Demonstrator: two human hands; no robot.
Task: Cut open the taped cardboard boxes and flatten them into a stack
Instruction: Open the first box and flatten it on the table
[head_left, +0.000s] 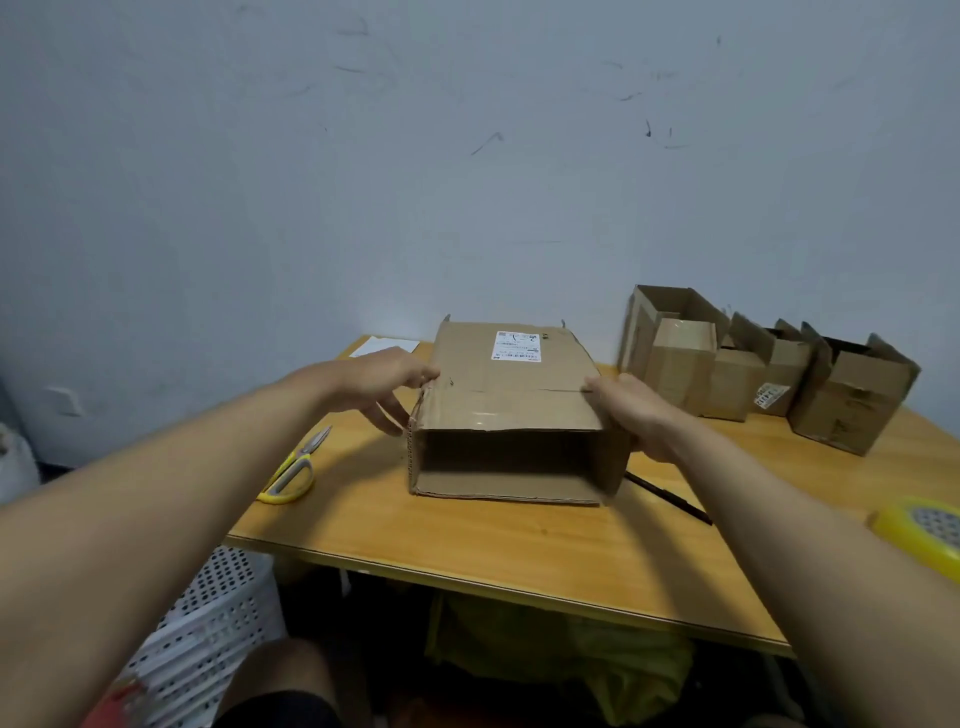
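box (511, 395): center, near end open, nothing visible inside
l hand (382, 382): fingers loose on box's left edge
r hand (631, 410): gripping its right edge
boxes (753, 374): right, tops open, contents not visible

A plain back room used for packing and parcel work.

A bare, scuffed pale wall (467, 130) stands right behind a small wooden table (519, 545), with a wall socket (65, 401) low at the left. On the table stand several used cardboard boxes (753, 364), one bearing a shipping label (517, 346), beside yellow-handled scissors (293, 470) and a yellow roll of tape (922, 525). A white perforated plastic basket (208, 623) sits on the floor beside the table, and a yellow bag (571, 654) lies under it.
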